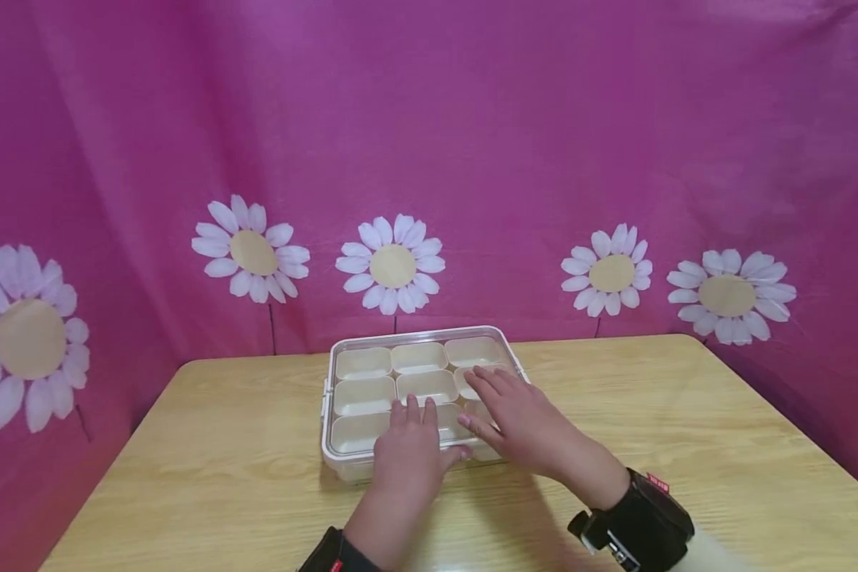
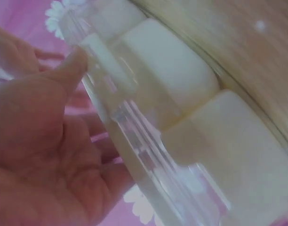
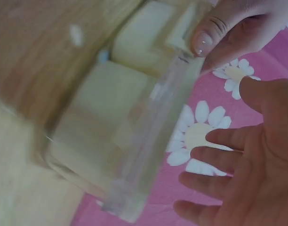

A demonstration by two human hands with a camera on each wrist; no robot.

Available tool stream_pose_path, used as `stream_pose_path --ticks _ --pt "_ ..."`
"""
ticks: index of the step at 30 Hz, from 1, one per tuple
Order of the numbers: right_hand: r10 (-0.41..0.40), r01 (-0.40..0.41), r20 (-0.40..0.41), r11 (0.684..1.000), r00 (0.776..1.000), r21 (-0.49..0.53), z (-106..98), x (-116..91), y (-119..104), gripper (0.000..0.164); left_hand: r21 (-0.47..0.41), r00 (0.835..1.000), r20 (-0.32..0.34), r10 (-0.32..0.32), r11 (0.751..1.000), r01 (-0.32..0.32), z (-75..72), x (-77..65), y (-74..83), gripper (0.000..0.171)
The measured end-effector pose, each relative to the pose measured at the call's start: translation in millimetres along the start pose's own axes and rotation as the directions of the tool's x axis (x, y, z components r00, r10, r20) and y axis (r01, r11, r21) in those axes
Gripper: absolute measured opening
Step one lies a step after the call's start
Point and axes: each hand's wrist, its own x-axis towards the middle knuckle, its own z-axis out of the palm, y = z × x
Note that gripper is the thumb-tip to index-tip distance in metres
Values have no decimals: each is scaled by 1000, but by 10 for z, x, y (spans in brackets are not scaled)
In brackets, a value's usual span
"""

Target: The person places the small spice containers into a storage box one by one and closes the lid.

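Observation:
A clear plastic storage box (image 1: 356, 457) with a white-rimmed lid sits on the table in the head view, several cream cups (image 1: 365, 396) in rows inside it. My left hand (image 1: 409, 457) lies over its front edge, fingers extended over the lid. In the right wrist view, the left thumb (image 3: 204, 43) is at the front rim. My right hand (image 1: 525, 421) spreads its straight fingers over the right part of the lid. The right wrist view shows its palm (image 3: 261, 165) apart from the box front. A clear latch (image 2: 144, 146) runs along the front in the left wrist view.
The pale wooden table (image 1: 222, 461) extends on both sides of the box. A pink-purple cloth (image 1: 500, 159) printed with white daisies hangs behind and beside the table. Black camera straps (image 1: 639, 520) encircle both wrists.

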Motion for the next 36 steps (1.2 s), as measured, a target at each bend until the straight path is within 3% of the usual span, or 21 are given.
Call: stream_pose_path --ticks 5,14,17,20,25,28,36 --pt "119 -118 -9 991 993 63 144 4 -49 64 -73 998 22 60 996 -58 10 74 -137 80" --pt "196 -193 -28 978 980 81 289 -41 -118 68 -175 976 40 214 963 -204 39 49 -229 75" --pt "177 -174 -38 983 984 59 355 34 -169 70 -236 980 25 197 954 -185 1 7 -317 77" --pt "144 -143 -56 989 988 24 436 141 -239 70 -258 989 -29 143 955 -146 -47 -39 -433 86" --pt "80 -81 -47 997 996 -12 532 306 -359 72 -144 986 -154 70 985 -92 -104 -110 -676 101" --pt "70 -71 -27 997 997 -14 548 349 -407 72 -89 984 -166 58 993 -73 -109 -144 -785 105" --pt "66 -66 0 998 998 -9 542 406 -465 70 -51 988 -153 35 998 -43 -83 -159 -917 103"
